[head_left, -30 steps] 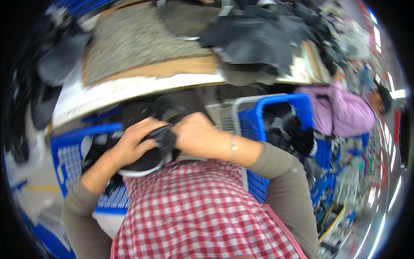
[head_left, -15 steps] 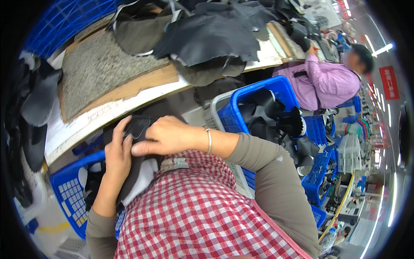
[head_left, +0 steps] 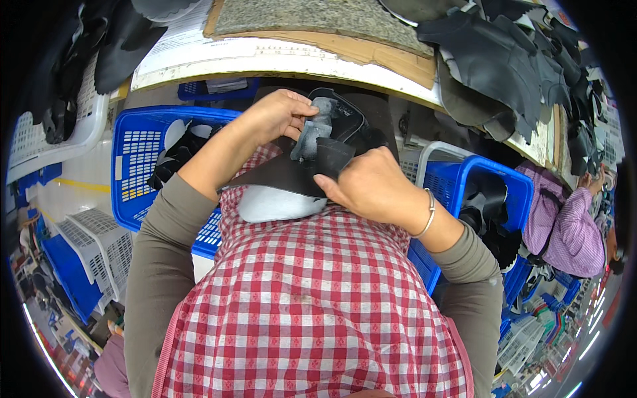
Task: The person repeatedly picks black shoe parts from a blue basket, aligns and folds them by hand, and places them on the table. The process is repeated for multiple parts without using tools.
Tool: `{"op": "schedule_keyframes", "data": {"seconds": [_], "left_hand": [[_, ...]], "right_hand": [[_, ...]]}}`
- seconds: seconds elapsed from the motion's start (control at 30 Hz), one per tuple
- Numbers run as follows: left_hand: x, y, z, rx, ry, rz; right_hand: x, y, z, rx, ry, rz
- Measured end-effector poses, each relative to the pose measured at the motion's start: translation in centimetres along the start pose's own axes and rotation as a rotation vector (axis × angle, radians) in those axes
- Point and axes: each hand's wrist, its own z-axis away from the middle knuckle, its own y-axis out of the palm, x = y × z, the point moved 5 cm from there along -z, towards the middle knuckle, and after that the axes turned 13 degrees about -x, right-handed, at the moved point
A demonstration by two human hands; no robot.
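Observation:
A black leather piece (head_left: 285,174) with a pale lining lies across my lap, over the red checked apron. My left hand (head_left: 280,118) pinches its upper part, where a grey-blue inner side (head_left: 317,129) shows. At the other side my right hand (head_left: 371,182), with a bangle on the wrist, grips a folded black edge, the thumb lying on the leather. Its fingertips are partly hidden behind the fold. Beyond the fingers a curved black part with stitched-looking lines (head_left: 348,119) stands up; whether it belongs to the same piece I cannot tell.
A worktable (head_left: 199,56) with a rough grey board (head_left: 318,23) runs along the far side. Black leather pieces (head_left: 491,60) are heaped at its right. Blue baskets hold more pieces, one at my left (head_left: 142,159), one at my right (head_left: 517,189). Far right, a co-worker (head_left: 564,222) sits in a pink shirt.
My view has swung, so the table now lies straight ahead. My hands have moved apart, and the leather piece is spread wider, showing its grey-blue inner side and pale lining.

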Motion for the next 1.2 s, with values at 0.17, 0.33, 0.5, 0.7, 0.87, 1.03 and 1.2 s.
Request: {"op": "schedule_keyframes", "data": {"seconds": [0.17,0.33,0.5,0.7,0.87,1.03,1.2], "left_hand": [[-5.4,-3.4,4.9,-0.094,0.262,-0.045],[-5.4,5.5,15.4,0.073,1.082,-0.816],[-2.6,7.2,14.9,-0.33,1.055,-1.364],[-3.2,6.6,13.0,-0.507,1.024,-1.4],[-2.6,4.9,11.3,-0.533,0.947,-1.305],[-2.5,1.5,10.5,-0.517,0.809,-0.852],[-4.8,4.5,11.1,-0.205,1.215,-1.097]], "right_hand": [[-2.8,-1.5,0.5,0.111,-0.041,-0.249],[-4.7,-1.3,0.9,-0.174,-0.084,-0.259],[-4.6,0.8,0.5,-0.019,0.023,0.274],[-2.7,1.5,-1.5,-0.085,-0.054,0.249],[-2.0,2.3,-1.7,-0.088,0.004,0.284],[-2.4,1.6,-1.6,-0.056,0.085,0.29],[1.4,2.2,-1.8,-0.241,-0.17,0.323]]}}
